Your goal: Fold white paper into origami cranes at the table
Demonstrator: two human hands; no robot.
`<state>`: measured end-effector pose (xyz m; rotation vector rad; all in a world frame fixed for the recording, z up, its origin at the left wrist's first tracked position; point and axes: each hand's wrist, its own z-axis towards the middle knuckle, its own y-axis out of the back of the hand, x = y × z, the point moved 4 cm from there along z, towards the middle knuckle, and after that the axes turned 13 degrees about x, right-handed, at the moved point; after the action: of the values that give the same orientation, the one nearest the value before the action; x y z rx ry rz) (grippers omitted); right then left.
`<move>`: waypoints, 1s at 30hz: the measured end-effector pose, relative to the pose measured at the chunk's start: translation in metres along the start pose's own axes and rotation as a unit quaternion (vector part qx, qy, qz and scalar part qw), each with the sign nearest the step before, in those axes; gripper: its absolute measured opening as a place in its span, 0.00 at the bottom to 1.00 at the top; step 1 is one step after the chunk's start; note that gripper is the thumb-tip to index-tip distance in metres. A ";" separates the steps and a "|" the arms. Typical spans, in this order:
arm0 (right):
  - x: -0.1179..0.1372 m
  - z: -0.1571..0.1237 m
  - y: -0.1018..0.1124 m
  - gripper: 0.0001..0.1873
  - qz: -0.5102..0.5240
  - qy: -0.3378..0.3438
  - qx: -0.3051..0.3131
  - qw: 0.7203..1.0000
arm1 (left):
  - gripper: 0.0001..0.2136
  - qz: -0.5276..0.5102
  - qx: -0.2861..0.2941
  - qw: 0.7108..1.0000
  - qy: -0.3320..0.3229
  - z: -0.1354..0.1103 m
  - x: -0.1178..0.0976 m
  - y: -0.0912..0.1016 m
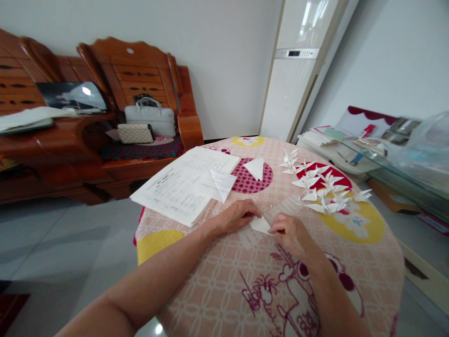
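One small folded piece of white paper point(260, 226) lies between the two grips on the round, pink-patterned, cloth-covered bench point(210, 281). The right hand point(290, 234) has thumb and fingertips together on the paper's right corner; the left hand point(241, 216) touches its upper-left edge with curled fingers, whether pinching I cannot tell.

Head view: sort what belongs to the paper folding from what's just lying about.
Belongs: folded paper between left hand and right hand; folded triangles; paper cranes; printed sheets, probably.

Lying about: grey handbag; patterned purse; clear plastic bag.
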<state>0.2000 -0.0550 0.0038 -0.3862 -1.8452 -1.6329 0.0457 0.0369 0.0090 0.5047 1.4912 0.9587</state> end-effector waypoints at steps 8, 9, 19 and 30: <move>-0.003 -0.003 0.009 0.10 0.077 -0.036 -0.007 0.996 | 0.14 -0.008 0.035 0.999 -0.021 -0.003 -0.002 0.003; -0.002 -0.002 0.008 0.09 0.079 -0.040 -0.010 0.996 | 0.14 -0.008 0.042 0.999 -0.025 -0.003 -0.003 0.003; 0.015 0.004 -0.005 0.14 -0.126 0.011 -0.014 0.992 | 0.14 0.029 0.044 0.999 -0.009 -0.004 -0.011 0.002; -0.001 0.002 0.007 0.15 0.157 -0.032 -0.088 0.983 | 0.11 -0.093 -0.030 0.995 0.035 -0.005 -0.003 0.010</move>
<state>0.2048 -0.0511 0.0087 -0.7749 -1.5918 -1.5797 0.0390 0.0390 0.0188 0.2853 1.5385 0.8780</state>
